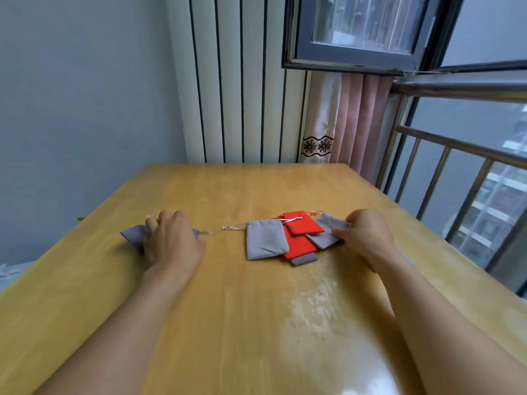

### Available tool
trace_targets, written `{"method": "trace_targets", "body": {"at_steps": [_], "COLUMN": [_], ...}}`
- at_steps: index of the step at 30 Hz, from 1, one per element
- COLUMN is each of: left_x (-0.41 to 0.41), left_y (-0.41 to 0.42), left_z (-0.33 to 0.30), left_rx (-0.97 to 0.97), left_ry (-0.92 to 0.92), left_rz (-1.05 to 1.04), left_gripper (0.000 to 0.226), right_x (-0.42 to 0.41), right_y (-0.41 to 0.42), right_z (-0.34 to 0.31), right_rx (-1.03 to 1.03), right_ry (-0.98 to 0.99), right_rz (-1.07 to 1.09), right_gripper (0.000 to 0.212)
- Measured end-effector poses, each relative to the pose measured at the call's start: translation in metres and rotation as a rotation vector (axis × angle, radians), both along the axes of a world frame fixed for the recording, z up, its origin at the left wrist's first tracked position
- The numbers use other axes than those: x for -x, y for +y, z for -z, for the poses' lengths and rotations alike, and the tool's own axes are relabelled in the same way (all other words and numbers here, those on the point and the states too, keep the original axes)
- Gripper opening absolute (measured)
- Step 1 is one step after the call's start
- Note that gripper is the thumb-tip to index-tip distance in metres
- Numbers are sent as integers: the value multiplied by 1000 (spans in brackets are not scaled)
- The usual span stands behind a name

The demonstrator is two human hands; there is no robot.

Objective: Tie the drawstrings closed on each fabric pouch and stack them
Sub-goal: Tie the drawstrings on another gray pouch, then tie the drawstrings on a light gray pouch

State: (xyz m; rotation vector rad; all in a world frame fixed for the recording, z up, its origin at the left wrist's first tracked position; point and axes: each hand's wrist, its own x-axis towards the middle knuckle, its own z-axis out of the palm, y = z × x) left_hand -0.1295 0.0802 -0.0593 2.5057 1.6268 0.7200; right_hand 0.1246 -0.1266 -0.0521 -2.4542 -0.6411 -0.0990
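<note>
Several small drawstring pouches lie overlapped at the middle of the wooden table (256, 323): a grey pouch (265, 239) on the left with its white cord stretched leftward, two red pouches (302, 228) in the middle, a small grey one (304, 259) peeking out below. My right hand (366, 238) pinches the top edge of another grey pouch (326, 230) at the pile's right side. My left hand (169, 239) lies curled over a separate grey pouch (134, 234) at the left, with that pouch's cord end sticking out to the right.
The table's far edge meets a ribbed wall panel (242, 81) and a pink curtain (362, 118). An open window (362, 32) and a metal railing (456, 155) run along the right side. A blue-grey wall stands at the left.
</note>
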Motion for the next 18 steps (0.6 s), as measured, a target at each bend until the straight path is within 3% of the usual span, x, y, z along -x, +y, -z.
{"method": "trace_targets", "body": {"at_steps": [2, 5, 10, 12, 14, 16, 18], "left_x": [-2, -9, -26, -29, -30, -30, -29], "left_y": [-8, -13, -38, -47, -50, -51, -54], "left_z": [-2, -3, -3, 0, 5, 9, 12], "left_rx": [-33, -183, -50, 67, 130, 189, 251], "left_ry": [26, -186, -503, -511, -370, -215, -125], "left_rz": [3, 210, 665, 777, 782, 754, 805], "left_gripper": [52, 50, 34, 33, 39, 52, 60], "right_x": [-2, 1, 18, 29, 38, 44, 55], "right_y": [2, 3, 3, 1, 3, 8, 18], "right_z": [4, -1, -23, -33, -40, -41, -36], "right_rx": [2, -178, -550, -706, -814, -905, -1015], "right_ry": [-9, -158, -340, -416, -438, -252, 239], "right_rz": [-8, -39, -68, -134, -229, -341, -459], "right_gripper": [9, 11, 16, 17, 15, 12, 6]}}
